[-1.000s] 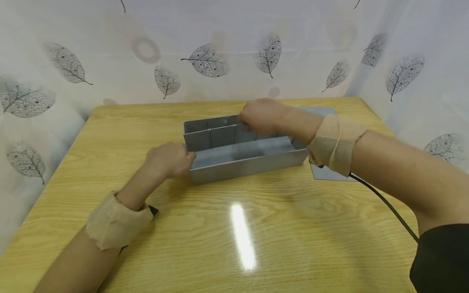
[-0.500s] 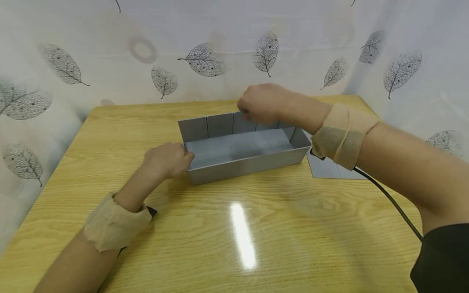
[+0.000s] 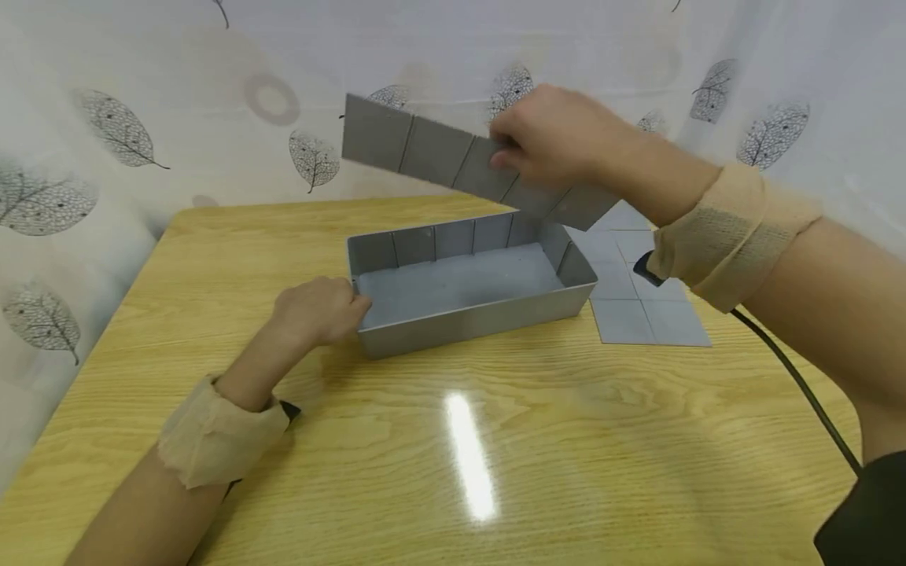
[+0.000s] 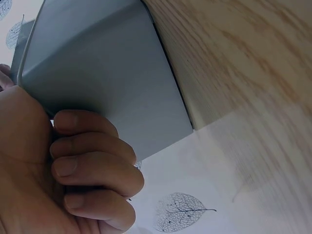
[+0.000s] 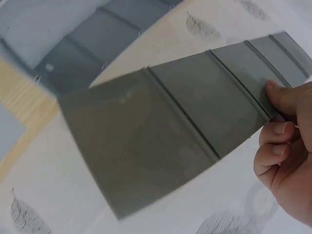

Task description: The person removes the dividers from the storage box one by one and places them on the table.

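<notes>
A long grey box (image 3: 467,322) without a lid stands on the table, tilted slightly across the view. My left hand (image 3: 318,310) grips its left end wall at the rim; in the left wrist view the curled fingers (image 4: 97,170) lie against the outside of the grey wall. Up above the box's back right part, my right hand (image 3: 548,137) pinches a long grey divider panel (image 3: 432,149) by its upper edge. Several ridges cross that panel, and its left end slants higher than its right. The right wrist view shows thumb and fingertips on the panel's edge.
Flat grey sheets (image 3: 637,303) with crossing lines lie on the wooden table (image 3: 425,464) just right of the box. Behind stands a white curtain (image 3: 184,102) with a leaf print. A black cable (image 3: 793,377) runs from the right wrist band.
The divider panel has come up out of the box in my right hand, rising and shifting right. More of the flat sheets now shows. My left hand stays at the box's left end.
</notes>
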The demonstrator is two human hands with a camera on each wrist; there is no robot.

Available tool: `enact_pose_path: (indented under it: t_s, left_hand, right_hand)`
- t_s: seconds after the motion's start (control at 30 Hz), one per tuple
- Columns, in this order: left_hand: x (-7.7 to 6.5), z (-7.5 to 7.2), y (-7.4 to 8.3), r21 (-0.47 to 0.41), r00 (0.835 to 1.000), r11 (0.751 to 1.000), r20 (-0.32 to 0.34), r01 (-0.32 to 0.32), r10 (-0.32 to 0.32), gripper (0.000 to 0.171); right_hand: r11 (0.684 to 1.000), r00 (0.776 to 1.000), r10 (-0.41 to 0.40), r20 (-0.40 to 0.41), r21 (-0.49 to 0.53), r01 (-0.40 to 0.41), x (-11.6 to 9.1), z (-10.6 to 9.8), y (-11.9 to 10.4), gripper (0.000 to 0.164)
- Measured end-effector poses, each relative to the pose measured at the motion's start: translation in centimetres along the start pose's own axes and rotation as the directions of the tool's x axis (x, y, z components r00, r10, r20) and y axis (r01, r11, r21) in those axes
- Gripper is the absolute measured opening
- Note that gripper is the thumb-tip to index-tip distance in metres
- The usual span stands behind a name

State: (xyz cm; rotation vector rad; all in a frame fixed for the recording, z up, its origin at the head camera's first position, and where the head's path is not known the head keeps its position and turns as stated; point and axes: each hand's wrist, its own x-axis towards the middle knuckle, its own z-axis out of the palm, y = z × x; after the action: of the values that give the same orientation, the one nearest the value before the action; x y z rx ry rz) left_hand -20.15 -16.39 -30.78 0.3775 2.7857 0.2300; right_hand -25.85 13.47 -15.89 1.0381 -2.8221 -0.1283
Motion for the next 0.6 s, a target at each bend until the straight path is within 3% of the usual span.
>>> enact_pose_path:
  t_s: [0.1,0.23,0.43,0.6]
  left_hand:
    - [-0.1,-0.2,-0.2,0.006,1.0,1.0,-0.001,0.004,-0.004,0.042]
    - [-0.2,-0.4,-0.6,0.001,1.0,1.0,0.001,-0.006,0.006,0.042]
    - [-0.4,-0.4,-1.1,-0.003,1.0,1.0,-0.005,-0.027,0.027,0.042]
    - [-0.8,-0.3,-1.5,-0.009,1.0,1.0,-0.007,-0.029,0.029,0.041]
  right_hand:
    - [0.996,0.995,0.085,-0.06,-0.002,-0.085,-1.5,-0.7,2.1,0.025]
    - [0.969,0.965,0.248,-0.081,0.022,-0.247,-4.2,-0.7,6.0,0.032]
    - [0.879,0.881,0.473,0.033,0.048,-0.474,-9.6,1.3,13.4,0.047]
    - [0.835,0.836,0.536,0.114,0.069,-0.545,-14.8,4.6,18.6,0.051]
